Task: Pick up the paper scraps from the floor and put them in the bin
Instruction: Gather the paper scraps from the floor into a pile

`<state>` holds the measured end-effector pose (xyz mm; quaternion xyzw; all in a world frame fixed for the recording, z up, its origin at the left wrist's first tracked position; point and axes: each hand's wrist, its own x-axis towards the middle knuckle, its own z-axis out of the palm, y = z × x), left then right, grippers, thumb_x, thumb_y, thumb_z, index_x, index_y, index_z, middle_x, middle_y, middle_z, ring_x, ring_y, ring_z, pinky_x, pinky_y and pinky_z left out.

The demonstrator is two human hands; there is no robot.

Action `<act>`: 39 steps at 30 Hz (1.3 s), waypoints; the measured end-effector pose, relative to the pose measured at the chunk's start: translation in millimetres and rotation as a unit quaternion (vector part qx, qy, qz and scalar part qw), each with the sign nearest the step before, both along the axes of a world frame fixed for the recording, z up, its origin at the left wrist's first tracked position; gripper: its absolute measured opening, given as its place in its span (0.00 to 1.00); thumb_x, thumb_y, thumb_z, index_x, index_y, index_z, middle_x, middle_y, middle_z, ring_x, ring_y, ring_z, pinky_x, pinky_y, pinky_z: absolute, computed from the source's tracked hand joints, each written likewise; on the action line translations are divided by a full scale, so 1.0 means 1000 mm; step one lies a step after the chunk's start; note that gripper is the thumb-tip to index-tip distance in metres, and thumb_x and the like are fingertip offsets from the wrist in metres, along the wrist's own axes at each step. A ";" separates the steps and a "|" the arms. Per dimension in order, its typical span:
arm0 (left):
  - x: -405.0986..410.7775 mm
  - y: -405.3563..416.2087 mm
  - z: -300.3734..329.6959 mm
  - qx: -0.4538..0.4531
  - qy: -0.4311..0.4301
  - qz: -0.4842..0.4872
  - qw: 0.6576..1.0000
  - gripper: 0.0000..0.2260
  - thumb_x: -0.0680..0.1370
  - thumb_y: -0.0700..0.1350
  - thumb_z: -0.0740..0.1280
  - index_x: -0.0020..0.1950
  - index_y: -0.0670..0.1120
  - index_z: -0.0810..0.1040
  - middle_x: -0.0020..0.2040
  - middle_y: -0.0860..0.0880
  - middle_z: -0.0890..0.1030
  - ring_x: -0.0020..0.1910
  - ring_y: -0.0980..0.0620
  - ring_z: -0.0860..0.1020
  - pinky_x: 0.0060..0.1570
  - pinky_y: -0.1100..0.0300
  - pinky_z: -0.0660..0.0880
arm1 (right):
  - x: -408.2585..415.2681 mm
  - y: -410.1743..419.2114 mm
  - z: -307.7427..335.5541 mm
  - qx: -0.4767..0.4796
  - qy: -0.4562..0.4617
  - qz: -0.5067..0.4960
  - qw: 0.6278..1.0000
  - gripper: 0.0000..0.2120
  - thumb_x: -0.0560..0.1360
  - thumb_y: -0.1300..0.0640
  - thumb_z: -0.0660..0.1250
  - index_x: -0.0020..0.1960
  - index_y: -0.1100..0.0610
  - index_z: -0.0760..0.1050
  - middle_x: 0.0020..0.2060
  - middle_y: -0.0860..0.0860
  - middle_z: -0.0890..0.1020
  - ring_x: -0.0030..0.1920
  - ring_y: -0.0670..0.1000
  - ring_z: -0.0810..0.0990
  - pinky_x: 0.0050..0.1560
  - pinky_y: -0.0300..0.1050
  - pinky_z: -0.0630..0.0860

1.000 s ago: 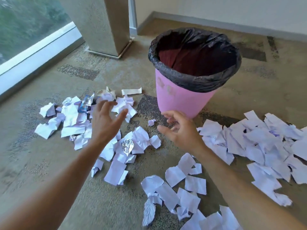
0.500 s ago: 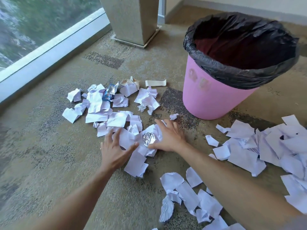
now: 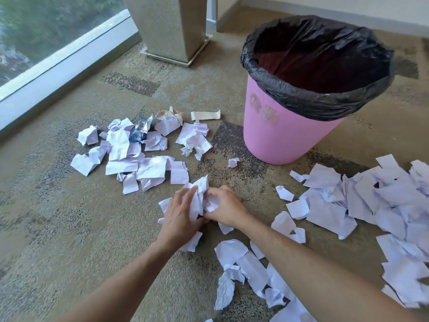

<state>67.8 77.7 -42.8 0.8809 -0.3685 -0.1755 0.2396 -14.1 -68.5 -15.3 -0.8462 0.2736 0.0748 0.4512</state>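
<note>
Office or lobby interior: patterned carpet [image 3: 69,228], floor-level window [image 3: 46,31], stone pillar base [image 3: 171,26], lined pink bin [image 3: 285,135]

Lighting: soft daylight, admitted through the window [image 3: 46,38] at far left; scene evenly bright. Shadows: faint, short, cast beneath the scraps [image 3: 148,168] and beside the bin [image 3: 278,138]. Glare: mild, on the white window sill only. Focus: centre fairly sharp; motion blur noted at the right edge. Distortion: wide-angle bending seen along the frame's borders.

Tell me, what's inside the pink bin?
Only the black bag lining the bin shows, dark and seemingly without paper. The bottom is hidden by the near rim.
</note>
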 end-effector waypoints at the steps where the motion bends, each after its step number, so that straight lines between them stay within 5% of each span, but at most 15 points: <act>1: 0.001 -0.002 0.001 -0.010 0.012 -0.002 1.000 0.36 0.69 0.45 0.75 0.74 0.48 0.65 0.69 0.45 0.68 0.67 0.45 0.68 0.63 0.55 0.66 | -0.003 -0.001 0.000 0.013 -0.008 -0.013 1.000 0.20 0.66 0.54 0.77 0.57 0.49 0.79 0.49 0.52 0.73 0.52 0.55 0.76 0.46 0.39 0.68; 5: 0.004 -0.009 0.007 -0.034 0.030 0.020 0.999 0.21 0.71 0.36 0.70 0.64 0.45 0.76 0.61 0.45 0.74 0.59 0.45 0.75 0.53 0.63 0.66 | -0.016 -0.004 0.004 0.142 -0.027 -0.102 0.984 0.09 0.71 0.60 0.74 0.50 0.52 0.82 0.51 0.49 0.80 0.38 0.51 0.85 0.34 0.34 0.75; 8: 0.005 -0.011 0.009 -0.038 0.027 0.037 0.998 0.11 0.73 0.38 0.70 0.55 0.43 0.81 0.53 0.46 0.78 0.50 0.46 0.77 0.46 0.62 0.66 | -0.025 -0.006 0.006 0.200 -0.024 -0.136 0.970 0.12 0.72 0.65 0.69 0.49 0.50 0.81 0.58 0.48 0.78 0.34 0.50 0.86 0.33 0.33 0.74; 10: 0.006 -0.012 0.013 -0.057 0.011 0.050 0.997 0.02 0.75 0.40 0.70 0.44 0.42 0.80 0.43 0.48 0.76 0.40 0.46 0.76 0.39 0.59 0.64 | -0.029 -0.009 0.011 0.230 -0.040 -0.160 0.959 0.14 0.72 0.69 0.67 0.48 0.51 0.81 0.55 0.47 0.77 0.33 0.51 0.85 0.35 0.35 0.75; 15: 0.009 -0.022 0.038 -0.108 0.034 0.118 0.987 0.15 0.76 0.43 0.68 0.32 0.42 0.69 0.30 0.47 0.71 0.29 0.53 0.67 0.30 0.56 0.60 | -0.038 -0.020 0.040 0.351 -0.108 -0.242 0.898 0.16 0.70 0.74 0.67 0.51 0.57 0.82 0.51 0.57 0.80 0.30 0.50 0.81 0.36 0.41 0.79; 19: 0.014 -0.038 0.069 -0.180 0.153 0.195 0.952 0.12 0.71 0.51 0.66 0.37 0.42 0.77 0.29 0.42 0.76 0.28 0.51 0.69 0.28 0.58 0.65 | -0.046 -0.032 0.078 0.419 -0.147 -0.283 0.850 0.16 0.71 0.75 0.66 0.48 0.57 0.82 0.44 0.57 0.82 0.30 0.51 0.79 0.35 0.40 0.77; 22: 0.013 -0.058 0.114 -0.259 0.197 0.229 0.918 0.10 0.71 0.46 0.68 0.31 0.45 0.75 0.24 0.51 0.68 0.25 0.53 0.64 0.26 0.60 0.61 | -0.056 -0.043 0.120 0.417 -0.203 -0.283 0.840 0.17 0.72 0.75 0.65 0.47 0.55 0.82 0.39 0.54 0.84 0.31 0.51 0.78 0.37 0.41 0.76; 26: 0.002 -0.086 0.191 -0.366 0.241 0.187 0.879 0.11 0.74 0.39 0.69 0.33 0.37 0.73 0.28 0.44 0.67 0.27 0.51 0.64 0.27 0.61 0.61 | -0.075 -0.060 0.193 0.405 -0.307 -0.259 0.822 0.17 0.72 0.75 0.64 0.49 0.57 0.82 0.43 0.55 0.82 0.30 0.51 0.78 0.35 0.38 0.77; 29: -0.008 -0.112 0.248 -0.416 0.255 0.143 0.861 0.10 0.75 0.35 0.67 0.33 0.42 0.76 0.24 0.51 0.70 0.22 0.55 0.66 0.23 0.67 0.64 | -0.086 -0.079 0.240 0.361 -0.369 -0.267 0.813 0.15 0.72 0.75 0.63 0.48 0.57 0.81 0.45 0.54 0.83 0.33 0.49 0.79 0.34 0.36 0.78; 36: 0.001 -0.202 0.313 -0.380 0.298 0.105 0.869 0.08 0.74 0.39 0.67 0.35 0.46 0.73 0.24 0.55 0.73 0.24 0.57 0.73 0.27 0.66 0.69 | -0.067 -0.148 0.288 0.255 -0.405 -0.373 0.795 0.13 0.72 0.74 0.66 0.46 0.58 0.80 0.55 0.59 0.79 0.41 0.51 0.79 0.39 0.38 0.78; 39: 0.009 -0.241 0.324 -0.359 0.336 0.122 0.862 0.07 0.74 0.41 0.67 0.37 0.45 0.72 0.33 0.49 0.76 0.32 0.50 0.77 0.33 0.61 0.73 | -0.043 -0.177 0.293 0.225 -0.361 -0.390 0.817 0.10 0.74 0.72 0.66 0.48 0.59 0.77 0.47 0.59 0.78 0.41 0.53 0.77 0.36 0.39 0.79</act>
